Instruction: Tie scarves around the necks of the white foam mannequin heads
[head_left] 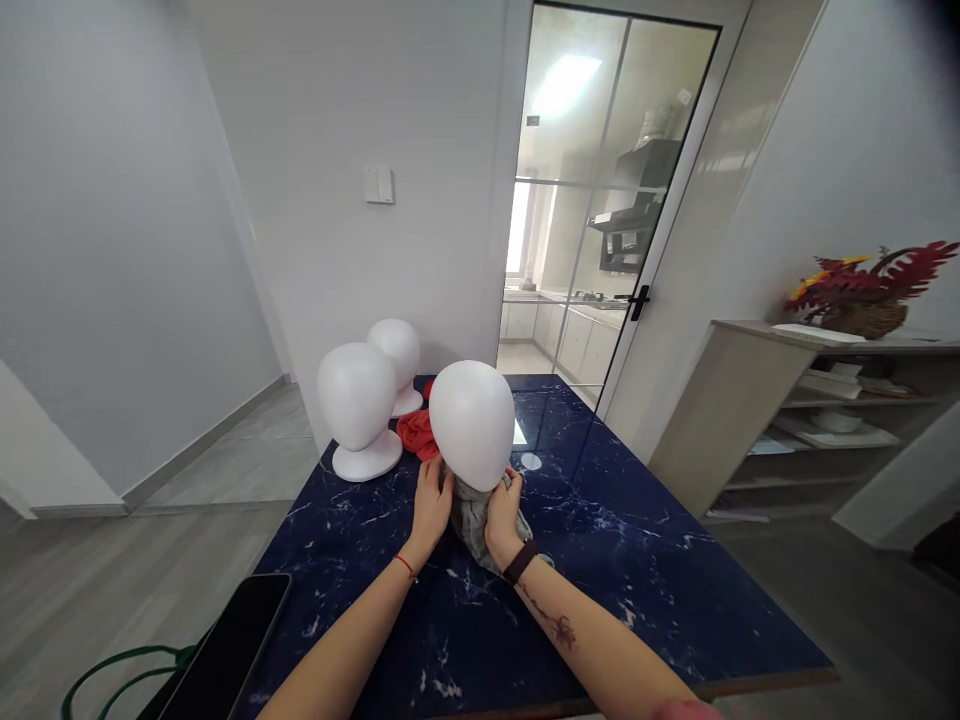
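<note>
A white foam mannequin head (pixel 472 420) stands in the middle of the dark blue marble table (pixel 615 560). A grey cloth (pixel 471 520) is bunched around its neck and base. My left hand (pixel 431 505) grips the cloth on the left side of the neck, fingers closed. Opposite it, my right hand (pixel 502 520) grips the same cloth on the right side, a dark watch band on its wrist. Behind lies a red cloth (pixel 417 432).
Two more white mannequin heads (pixel 358 400) (pixel 397 355) stand at the table's far left. A black phone (pixel 225 650) lies at the near left corner, beside a green cord. A glass door is behind, and a shelf with a flower basket (pixel 862 300) stands to the right.
</note>
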